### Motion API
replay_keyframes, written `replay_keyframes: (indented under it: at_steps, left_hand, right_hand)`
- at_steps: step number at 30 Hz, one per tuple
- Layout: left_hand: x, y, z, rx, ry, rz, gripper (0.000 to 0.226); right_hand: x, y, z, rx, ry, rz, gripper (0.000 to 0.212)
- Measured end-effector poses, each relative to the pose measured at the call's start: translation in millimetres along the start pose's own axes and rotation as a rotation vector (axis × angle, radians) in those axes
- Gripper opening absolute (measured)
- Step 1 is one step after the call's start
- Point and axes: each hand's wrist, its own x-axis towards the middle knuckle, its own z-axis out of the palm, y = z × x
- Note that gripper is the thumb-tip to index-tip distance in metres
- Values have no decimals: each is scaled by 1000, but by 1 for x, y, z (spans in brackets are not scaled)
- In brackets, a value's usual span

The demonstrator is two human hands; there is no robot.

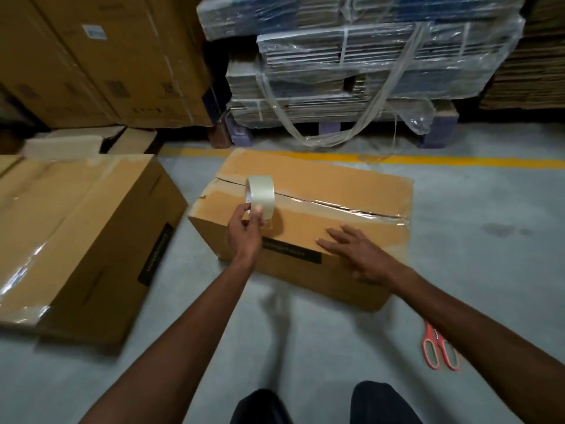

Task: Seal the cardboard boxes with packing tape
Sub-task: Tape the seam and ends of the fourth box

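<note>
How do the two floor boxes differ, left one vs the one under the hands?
The left box carries a glossy strip of tape along its whole top; the centre box has tape only over the right part of its seam, with the left end still gapped. Nobody touches the left box; the left hand holds a tape roll on the centre box, while the right hand lies flat. Both are brown cardboard.
</note>
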Motion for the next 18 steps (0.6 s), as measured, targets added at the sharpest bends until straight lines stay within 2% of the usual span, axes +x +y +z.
replay_keyframes:
  at_steps: [2, 3, 6, 7, 8, 10, 12, 13, 15, 18]
  left_hand:
    - [1, -1, -1, 17, 2, 14, 30]
    - [1, -1, -1, 39, 0, 15, 30]
    - [2, -3, -2, 54, -9, 35, 31]
    - [5, -5, 0, 59, -18, 41, 30]
    - [6, -5, 2, 65, -33, 42, 29]
    - [7, -9, 9, 46, -66, 18, 29]
    - [1, -16, 18, -11, -102, -16, 32]
    - [-4, -19, 22, -37, -118, -19, 33]
    - [-12, -23, 28, -51, -145, 0, 34]
    - [-21, -19, 29, -69, -184, -5, 32]
  right_hand:
    - [-20, 46, -16, -20, 43, 86, 106]
    - [-31, 69, -23, -7, 109, 190, 102]
    - [-49, 122, -32, -18, 332, 592, 66]
    - [-46, 127, -28, 54, 403, 726, 57]
    - [-39, 123, -23, 238, 466, 852, 60]
    - [-16, 102, -4, 886, 505, 1053, 97]
    - [12, 63, 11, 1468, 364, 1014, 115]
    - [24, 40, 12, 1635, 300, 939, 121]
    - [43, -1, 8, 1698, 270, 882, 137]
    - [66, -13, 10, 1641, 366, 965, 149]
